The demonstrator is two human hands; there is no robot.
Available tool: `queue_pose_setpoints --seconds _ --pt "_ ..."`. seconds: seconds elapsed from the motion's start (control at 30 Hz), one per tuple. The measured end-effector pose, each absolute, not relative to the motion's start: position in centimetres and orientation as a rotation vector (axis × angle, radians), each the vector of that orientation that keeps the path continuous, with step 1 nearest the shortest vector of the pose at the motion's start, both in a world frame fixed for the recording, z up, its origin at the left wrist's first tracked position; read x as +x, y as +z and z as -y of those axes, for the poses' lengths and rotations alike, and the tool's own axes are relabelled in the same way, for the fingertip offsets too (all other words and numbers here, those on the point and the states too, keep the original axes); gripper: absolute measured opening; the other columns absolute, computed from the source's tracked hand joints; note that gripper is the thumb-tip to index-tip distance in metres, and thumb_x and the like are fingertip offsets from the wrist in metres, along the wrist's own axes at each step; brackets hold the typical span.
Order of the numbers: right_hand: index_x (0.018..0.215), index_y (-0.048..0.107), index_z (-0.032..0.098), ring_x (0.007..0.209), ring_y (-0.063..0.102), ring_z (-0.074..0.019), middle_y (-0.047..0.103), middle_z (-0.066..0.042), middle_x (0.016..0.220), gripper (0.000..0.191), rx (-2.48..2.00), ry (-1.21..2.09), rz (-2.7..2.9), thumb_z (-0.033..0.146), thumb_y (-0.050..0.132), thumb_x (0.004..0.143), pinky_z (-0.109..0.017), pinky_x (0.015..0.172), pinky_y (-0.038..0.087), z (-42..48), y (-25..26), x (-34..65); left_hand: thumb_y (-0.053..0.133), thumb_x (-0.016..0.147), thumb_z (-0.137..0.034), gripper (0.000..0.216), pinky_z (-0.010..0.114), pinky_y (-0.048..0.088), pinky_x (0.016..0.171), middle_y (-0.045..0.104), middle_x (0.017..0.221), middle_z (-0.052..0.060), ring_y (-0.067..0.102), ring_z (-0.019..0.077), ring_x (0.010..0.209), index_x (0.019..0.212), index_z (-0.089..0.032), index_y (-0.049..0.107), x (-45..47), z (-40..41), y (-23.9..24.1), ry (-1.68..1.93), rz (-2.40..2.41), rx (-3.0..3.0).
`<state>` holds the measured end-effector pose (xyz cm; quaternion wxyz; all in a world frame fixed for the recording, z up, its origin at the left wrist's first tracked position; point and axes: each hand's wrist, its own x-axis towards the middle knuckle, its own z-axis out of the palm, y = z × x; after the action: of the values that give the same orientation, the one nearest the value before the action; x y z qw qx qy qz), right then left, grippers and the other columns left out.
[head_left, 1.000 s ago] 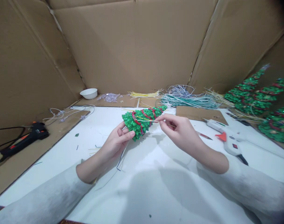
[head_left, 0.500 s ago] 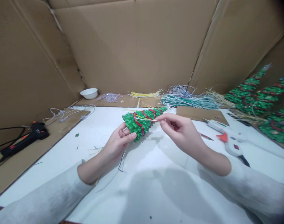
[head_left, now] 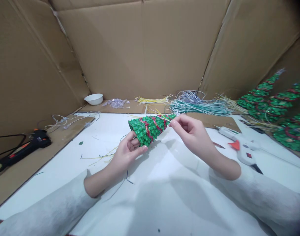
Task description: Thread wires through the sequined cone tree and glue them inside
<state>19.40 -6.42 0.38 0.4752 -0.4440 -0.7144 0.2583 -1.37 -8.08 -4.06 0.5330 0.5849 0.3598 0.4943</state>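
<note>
A small green Christmas tree (head_left: 150,128) with red garland lies tilted on its side above the white table, its tip pointing right. My left hand (head_left: 130,147) is closed around its wide base, and several thin wires (head_left: 107,157) trail from beneath it. Near the tip, my right hand (head_left: 189,129) pinches a thin white and yellow wire (head_left: 164,117) between thumb and forefinger. The wire's yellow end reaches over the tree's upper side. Whether the wire touches the tree I cannot tell.
Green-and-white wires (head_left: 201,107), yellow wires (head_left: 153,99) and clear pieces (head_left: 117,103) lie at the back beside a white bowl (head_left: 94,99). A white glue gun (head_left: 246,152) and finished trees (head_left: 260,95) are on the right. A black glue gun (head_left: 36,144) lies left.
My right hand has moved slightly right and up with the wire, whose end has lifted toward the tree's upper edge. The tree has turned a little in my left hand.
</note>
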Motion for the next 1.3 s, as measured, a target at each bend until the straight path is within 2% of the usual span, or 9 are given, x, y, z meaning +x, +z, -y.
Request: queue_pose_setpoints --seconds 0.17,0.3,0.37,0.5,0.63,0.8,0.97,1.3 --pt "0.074 0.056 0.018 0.059 0.045 -0.0103 0.054 0.001 0.067 0.021 -1.151 0.485 1.716 0.031 0.047 0.088 -0.024 0.055 0.034 5.3 0.0 20.1 0.062 0.080 -0.021 0.035 0.029 0.044 0.082 0.059 0.116 0.009 0.056 0.0223 0.105 0.114 -0.020 0.052 -1.3 8.6 -4.7 1.177 -0.892 1.576" --pt "0.071 0.053 0.018 0.071 0.051 -0.0137 0.055 -0.004 0.081 0.018 -1.305 0.161 1.581 0.025 0.046 0.086 -0.026 0.066 0.041 2.7 -1.4 21.9 0.059 0.081 -0.019 0.027 0.031 0.042 0.084 0.060 0.103 0.008 0.055 0.0207 0.099 0.108 -0.020 0.054 -1.6 9.0 -5.3 1.168 -0.930 1.791" --pt "0.071 0.050 0.018 0.073 0.053 -0.0152 0.056 -0.006 0.084 0.018 -1.416 0.242 1.524 0.027 0.046 0.085 -0.027 0.063 0.044 1.4 -2.0 22.7 0.059 0.081 -0.018 0.021 0.031 0.042 0.081 0.060 0.094 0.006 0.055 0.0198 0.092 0.101 -0.020 0.055 -1.8 9.2 -5.6 1.169 -0.945 1.918" --pt "0.076 0.046 0.019 0.069 0.056 -0.0142 0.061 -0.007 0.089 0.017 -1.480 0.725 1.351 0.029 0.041 0.088 -0.023 0.047 0.047 0.4 -2.3 23.3 0.058 0.078 -0.014 0.020 0.028 0.043 0.069 0.061 0.085 0.004 0.057 0.0179 0.079 0.097 -0.021 0.055 -2.0 9.2 -5.8 1.108 -1.030 2.147" --pt "0.072 0.046 0.017 0.068 0.055 -0.0109 0.061 -0.007 0.087 0.017 -1.455 0.931 1.205 0.022 0.040 0.088 -0.020 0.047 0.050 0.4 -1.7 23.0 0.055 0.078 -0.013 0.021 0.027 0.043 0.064 0.065 0.084 0.005 0.060 0.0175 0.073 0.097 -0.021 0.056 -2.3 8.8 -5.7 1.056 -1.047 2.285" --pt "0.063 0.048 0.016 0.061 0.053 -0.0090 0.058 -0.005 0.075 0.020 -1.492 0.970 1.165 0.016 0.044 0.083 -0.022 0.053 0.054 0.2 -1.8 23.0 0.050 0.080 -0.013 0.020 0.027 0.043 0.063 0.064 0.081 0.006 0.058 0.0184 0.072 0.096 -0.021 0.058 -3.2 7.7 -6.3 0.876 -1.003 2.454" --pt "0.059 0.051 0.015 0.058 0.054 -0.0090 0.057 -0.004 0.070 0.020 -1.551 0.965 1.211 0.011 0.047 0.078 -0.021 0.055 0.053 0.0 -2.3 23.1 0.048 0.080 -0.014 0.015 0.026 0.042 0.060 0.059 0.074 0.005 0.054 0.0174 0.066 0.089 -0.021 0.057 -3.7 7.0 -6.4 0.864 -0.966 2.555" --pt "0.056 0.053 0.017 0.058 0.055 -0.0121 0.060 -0.003 0.061 0.016 -1.627 0.859 1.505 0.016 0.053 0.072 -0.021 0.056 0.046 -0.6 -3.6 23.8 0.048 0.081 -0.018 0.017 0.025 0.043 0.058 0.063 0.076 0.005 0.057 0.0168 0.064 0.093 -0.022 0.060 -3.9 6.8 -6.1 0.755 -0.967 2.482"
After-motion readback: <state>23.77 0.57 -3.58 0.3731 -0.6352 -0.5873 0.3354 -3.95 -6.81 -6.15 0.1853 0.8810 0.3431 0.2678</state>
